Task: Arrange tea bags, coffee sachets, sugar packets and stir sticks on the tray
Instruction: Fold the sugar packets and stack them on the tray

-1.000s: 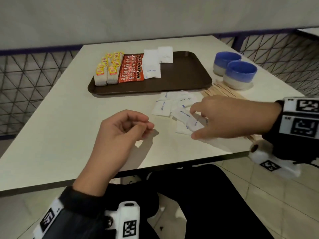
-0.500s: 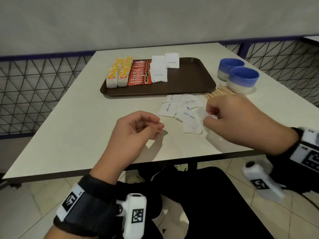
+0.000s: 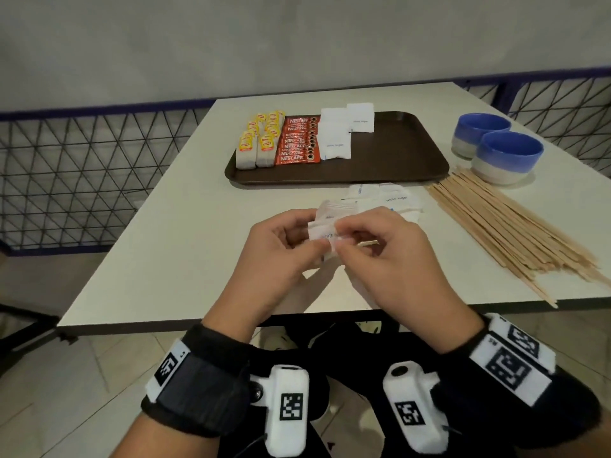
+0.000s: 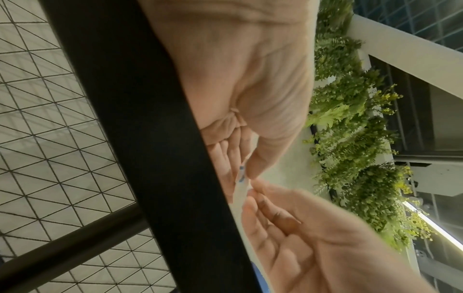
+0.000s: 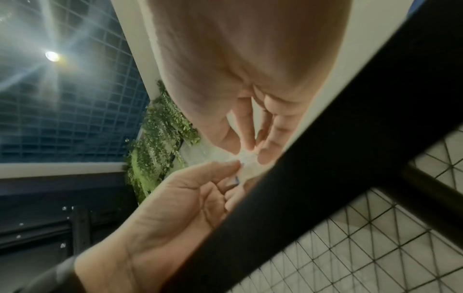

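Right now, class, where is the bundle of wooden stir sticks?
In the head view, the stir sticks lie fanned on the table, right of the tray, just in front of the two blue bowls.

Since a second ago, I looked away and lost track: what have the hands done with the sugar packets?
The right hand lifted packets from the loose pile and moved left; the left hand came to meet it. Both hands now pinch the held sugar packets above the table. The tray, its rows, the stir sticks and the bowls stayed put.
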A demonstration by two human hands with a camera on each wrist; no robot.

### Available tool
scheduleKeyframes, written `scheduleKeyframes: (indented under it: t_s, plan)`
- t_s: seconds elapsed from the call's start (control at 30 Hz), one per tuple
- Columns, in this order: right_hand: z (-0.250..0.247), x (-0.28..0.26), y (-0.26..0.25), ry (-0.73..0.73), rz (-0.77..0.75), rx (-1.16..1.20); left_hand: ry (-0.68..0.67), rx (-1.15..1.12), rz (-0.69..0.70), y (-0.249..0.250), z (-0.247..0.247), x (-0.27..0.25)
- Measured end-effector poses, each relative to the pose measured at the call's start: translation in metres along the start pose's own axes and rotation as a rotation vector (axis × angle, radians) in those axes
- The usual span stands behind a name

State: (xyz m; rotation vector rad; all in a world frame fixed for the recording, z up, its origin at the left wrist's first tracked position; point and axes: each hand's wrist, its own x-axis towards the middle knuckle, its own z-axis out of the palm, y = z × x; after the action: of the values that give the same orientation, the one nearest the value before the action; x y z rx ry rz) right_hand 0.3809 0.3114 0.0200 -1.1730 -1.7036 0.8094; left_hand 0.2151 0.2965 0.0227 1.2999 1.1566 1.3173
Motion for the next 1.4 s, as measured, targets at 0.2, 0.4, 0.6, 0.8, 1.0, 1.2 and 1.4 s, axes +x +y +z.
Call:
scheduleKeyframes:
  t_s: [0.2,0.4,0.6,0.8,1.0,1.2,1.4]
  plan:
    - [0.002,0.003,0.007,0.049,0.073,0.075,0.063,-0.139,-0.032,-0.002,-0.004,0.002]
    - [0.003,0.01,0.014,-0.039,0.117,0.322,0.095,-0.115,-0.049,-0.003,-0.003,0.004]
    - [-0.005,0.012,0.025,0.088,0.125,0.47,0.095,-0.163,-0.11,0.0,-0.001,0.003]
    - [-0.003,0.009,0.023,0.104,0.074,0.472,0.036,-0.172,-0.151,0.002,0.0,0.002]
    - [0.007,0.011,0.024,0.08,0.06,0.277,-0.02,-0.078,-0.065,-0.002,-0.001,-0.001]
    - [0.007,0.011,0.026,-0.002,0.132,0.412,-0.018,-0.154,-0.041,-0.004,-0.005,0.0]
    - [-0.001,0.011,0.026,-0.021,0.129,0.457,-0.067,-0.185,-0.056,-0.005,-0.006,0.001]
